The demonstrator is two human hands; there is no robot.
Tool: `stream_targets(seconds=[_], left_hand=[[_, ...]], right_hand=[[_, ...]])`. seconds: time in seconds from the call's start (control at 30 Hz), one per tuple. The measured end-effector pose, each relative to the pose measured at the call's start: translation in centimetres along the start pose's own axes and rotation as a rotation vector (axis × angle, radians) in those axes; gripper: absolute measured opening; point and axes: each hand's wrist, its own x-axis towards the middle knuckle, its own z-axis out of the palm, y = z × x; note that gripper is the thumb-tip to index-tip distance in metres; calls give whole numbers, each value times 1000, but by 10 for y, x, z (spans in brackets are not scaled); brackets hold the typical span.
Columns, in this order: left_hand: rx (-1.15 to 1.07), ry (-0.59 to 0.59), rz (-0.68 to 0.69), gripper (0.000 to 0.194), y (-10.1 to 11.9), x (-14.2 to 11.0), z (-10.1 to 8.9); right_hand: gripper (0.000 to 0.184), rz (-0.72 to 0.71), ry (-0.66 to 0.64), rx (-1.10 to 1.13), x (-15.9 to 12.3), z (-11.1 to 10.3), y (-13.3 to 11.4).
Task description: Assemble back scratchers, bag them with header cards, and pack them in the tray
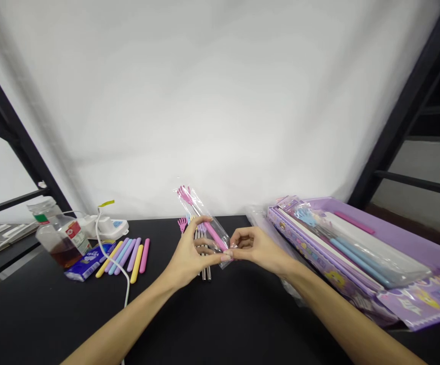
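A pink back scratcher (213,233) with a small hand-shaped head lies slantwise inside a clear plastic sleeve (201,205), raised above the black table. My left hand (189,253) is closed around the sleeve and the pink handle, thumb toward the lower end. At that lower end, my right hand (256,247) pinches the sleeve between thumb and finger, beside the left thumb. Partly hidden behind my left hand are several metal rods (204,274) with small hand-shaped heads, among them a pink head (182,223).
Loose pastel handles (131,256) lie at the left, crossed by a white cable (128,284). Beyond are a blue packet (86,263), a plastic bottle (62,238) and a power strip (115,230). At the right stands a purple box (402,230) holding a bagged blue back scratcher (360,261).
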Motion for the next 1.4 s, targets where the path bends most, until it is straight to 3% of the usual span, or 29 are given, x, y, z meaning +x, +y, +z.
stream_targets(seconds=[0.13, 0.3, 0.4, 0.5, 0.6, 0.67, 0.8, 0.93, 1.13, 1.2, 1.23, 1.33, 1.4], left_hand=[[-34, -47, -12, 80, 3, -1, 2], [-31, -145, -22, 86, 10, -1, -5], [-3, -162, 2, 83, 12, -1, -9], [-2, -63, 65, 61, 8, 5, -13], [-125, 195, 128, 42, 0, 17, -21], [-196, 327, 136, 39, -5, 24, -28], [-218, 452, 112, 44, -6, 27, -36], [-194, 485, 85, 47, -4, 23, -36], [-151, 348, 51, 75, -9, 22, -37], [-160, 290, 37, 83, -11, 22, -35], [-166, 262, 34, 86, -12, 21, -34], [-180, 195, 11, 93, -14, 20, -29], [-184, 148, -19, 97, -15, 18, -26]], right_hand=[[40, -5, -6, 41, 0, 2, 2], [60, 67, -52, 160, 1, 1, 1], [46, 112, -75, 100, 0, -4, -2], [39, 123, -116, 37, -2, -7, -6], [39, 142, -203, 5, -5, -8, -11], [39, 154, -254, 4, -6, -7, -11], [37, 167, -350, -18, -8, -7, -8], [33, 189, -480, -50, -12, -8, -8], [31, 225, -600, -137, -18, -15, -16], [31, 190, -520, -168, -15, -18, -16], [31, 150, -418, -194, -13, -21, -15], [32, -14, 37, -447, -5, -30, -5], [32, -107, 247, -693, -1, -39, 5]])
